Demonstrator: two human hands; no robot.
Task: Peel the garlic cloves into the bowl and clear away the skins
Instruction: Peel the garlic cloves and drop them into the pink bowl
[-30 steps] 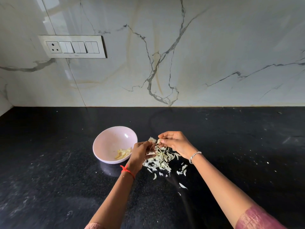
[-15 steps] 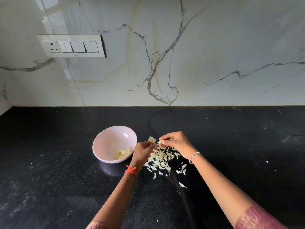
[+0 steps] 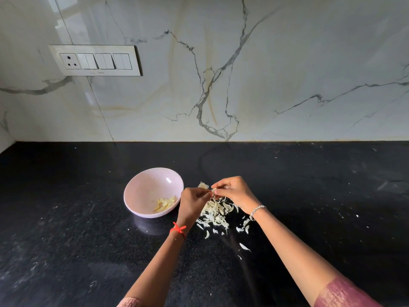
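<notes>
Over the black countertop (image 3: 88, 240), both hands meet on one garlic clove (image 3: 213, 191): the left hand (image 3: 192, 201) and the right hand (image 3: 234, 192) each pinch it with curled fingers, above the heap of papery skins (image 3: 215, 212). Just to the left, the pale pink bowl (image 3: 143, 191) holds a few peeled cloves (image 3: 164, 203).

The clove (image 3: 213, 191) pinched between left hand (image 3: 192, 203) and right hand (image 3: 235, 193): I see only a pale sliver past the fingertips; peeled or not, I cannot tell. The skin pile (image 3: 215, 212) under both hands is partly covered by them. Behind the wrists, left sleeve (image 3: 129, 303) and right sleeve (image 3: 340, 293) are cut off at the bottom edge.
</notes>
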